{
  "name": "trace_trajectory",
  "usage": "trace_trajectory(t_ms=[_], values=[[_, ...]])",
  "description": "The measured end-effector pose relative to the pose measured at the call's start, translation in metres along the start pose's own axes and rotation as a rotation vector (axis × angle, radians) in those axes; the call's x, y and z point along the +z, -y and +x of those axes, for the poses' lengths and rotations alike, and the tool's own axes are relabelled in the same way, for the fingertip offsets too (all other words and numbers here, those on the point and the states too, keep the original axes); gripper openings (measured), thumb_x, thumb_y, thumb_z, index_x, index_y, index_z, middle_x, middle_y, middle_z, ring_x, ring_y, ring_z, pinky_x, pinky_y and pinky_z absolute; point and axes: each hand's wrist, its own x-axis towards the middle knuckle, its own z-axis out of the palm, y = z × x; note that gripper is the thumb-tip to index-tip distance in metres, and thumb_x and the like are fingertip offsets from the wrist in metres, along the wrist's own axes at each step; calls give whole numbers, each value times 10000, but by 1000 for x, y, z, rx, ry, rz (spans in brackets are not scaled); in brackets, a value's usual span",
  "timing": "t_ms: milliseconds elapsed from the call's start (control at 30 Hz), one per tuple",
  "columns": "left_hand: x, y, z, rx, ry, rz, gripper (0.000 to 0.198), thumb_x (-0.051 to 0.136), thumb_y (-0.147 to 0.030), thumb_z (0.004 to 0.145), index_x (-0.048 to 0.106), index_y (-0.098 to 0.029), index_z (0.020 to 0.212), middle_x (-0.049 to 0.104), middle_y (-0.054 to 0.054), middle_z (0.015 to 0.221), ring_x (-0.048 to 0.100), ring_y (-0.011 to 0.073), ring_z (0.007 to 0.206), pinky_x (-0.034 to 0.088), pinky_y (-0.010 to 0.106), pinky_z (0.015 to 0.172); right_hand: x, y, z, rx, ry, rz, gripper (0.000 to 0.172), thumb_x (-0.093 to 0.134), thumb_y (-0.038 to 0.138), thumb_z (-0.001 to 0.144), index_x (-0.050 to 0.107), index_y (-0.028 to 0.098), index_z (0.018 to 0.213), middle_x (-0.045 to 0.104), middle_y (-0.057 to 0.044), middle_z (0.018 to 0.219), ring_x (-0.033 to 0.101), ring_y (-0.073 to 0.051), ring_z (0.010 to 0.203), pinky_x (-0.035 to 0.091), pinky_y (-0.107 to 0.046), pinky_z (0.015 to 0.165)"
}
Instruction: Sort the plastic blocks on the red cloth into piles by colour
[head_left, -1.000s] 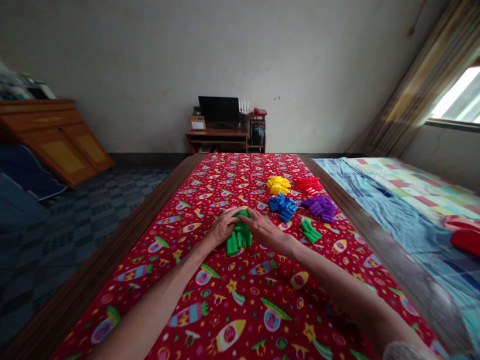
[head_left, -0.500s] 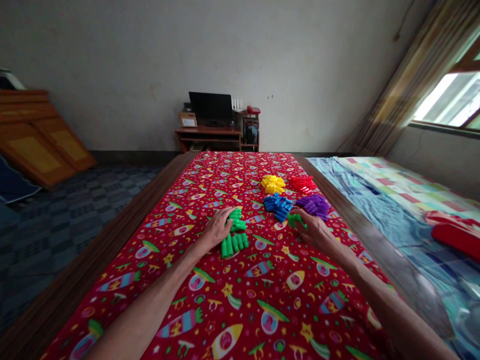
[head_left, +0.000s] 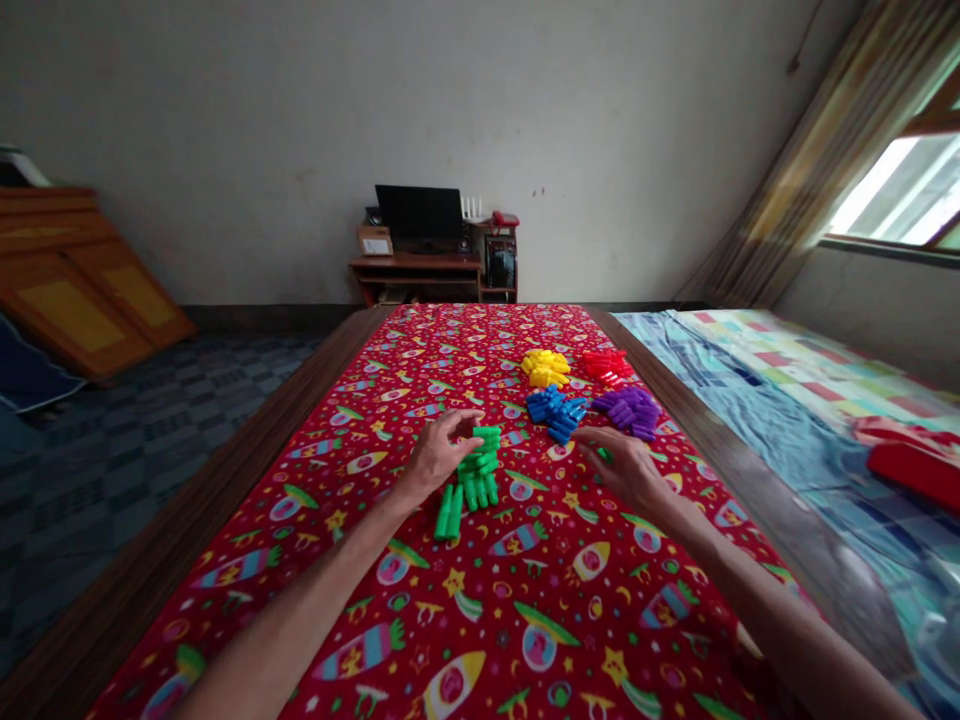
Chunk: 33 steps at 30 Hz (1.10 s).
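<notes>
On the red patterned cloth (head_left: 487, 600) lies a heap of green plastic pegs (head_left: 480, 468), with two more green pegs (head_left: 448, 512) lying just in front. My left hand (head_left: 435, 458) hovers at the heap's left side, its fingers curled in a pinch over the topmost peg. My right hand (head_left: 626, 468) rests on the cloth to the right, fingers closed over some green pegs (head_left: 602, 455) that barely show.
Beyond lie sorted heaps of yellow pegs (head_left: 546, 368), red pegs (head_left: 606, 365), blue pegs (head_left: 555, 410) and purple pegs (head_left: 634, 410). A bed with a striped sheet (head_left: 787, 400) adjoins the table's right edge. A desk with a monitor (head_left: 420, 215) stands at the far wall.
My right hand left the green heap, went right to the loose green pegs and closed over them. My left hand lifted slightly; two pegs now lie apart in front.
</notes>
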Motion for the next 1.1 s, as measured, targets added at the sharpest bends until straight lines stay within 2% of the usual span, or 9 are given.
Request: trace_trajectory(t_ms=[133,200,267,367,533,633,733,933,1100], values=[[15,-37,-12,104,71,44,306,617,-263,837,610,-219,1140,689,42,1038,677,187,919,568,334,860,30,39,16,-150,96,126,432,482,300,949,457,200,1369,652,-136,1199,632,-221,1072,518,-351,868],[21,-48,-18,139,106,49,322,585,-235,863,583,-225,1186,680,48,1077,670,186,966,562,327,883,41,50,22,-205,167,200,444,470,287,958,418,188,1388,665,-134,1157,648,-206,1025,520,-314,828],[21,-50,-19,148,121,42,363,562,-228,881,541,-226,1244,675,55,1077,664,187,984,562,334,890,44,51,24,-194,211,231,394,464,280,961,468,176,1342,700,-114,1042,676,-191,896,519,-270,743],[14,-41,-15,180,162,136,362,566,-256,889,538,-234,1249,662,62,1096,640,207,1041,538,378,936,33,32,21,-115,132,144,311,469,279,953,573,167,1224,716,-100,943,677,-183,796,509,-255,691],[-2,-18,-12,240,279,428,303,597,-360,877,619,-215,1142,628,80,1196,557,250,1179,449,409,1032,-8,-31,4,-17,-62,-153,321,434,266,942,601,152,1190,707,-139,969,669,-223,845,519,-323,736],[-1,-15,-17,204,403,495,314,612,-378,865,635,-200,1123,654,80,1147,598,236,1102,480,363,970,-22,-56,-9,19,-40,-255,317,412,311,948,634,157,1114,709,-123,874,662,-226,758,522,-336,683],[5,-19,-20,204,437,513,223,612,-310,870,660,-196,1055,693,66,1055,635,209,1003,489,334,924,-24,-61,-20,-1,1,-244,340,385,367,965,653,166,1023,712,-113,860,664,-226,763,528,-334,695],[9,-38,-15,127,308,383,175,592,-300,874,675,-197,989,729,61,989,667,224,954,498,341,895,-24,-36,-15,17,-45,-202,370,342,365,985,653,165,1000,710,-124,905,674,-225,800,533,-345,742],[21,-58,-20,-93,224,90,249,572,-446,863,615,-217,952,727,12,898,701,199,839,528,266,718,-2,20,2,-119,107,-13,322,430,316,975,585,167,1213,690,-135,1076,667,-204,932,518,-309,788]])
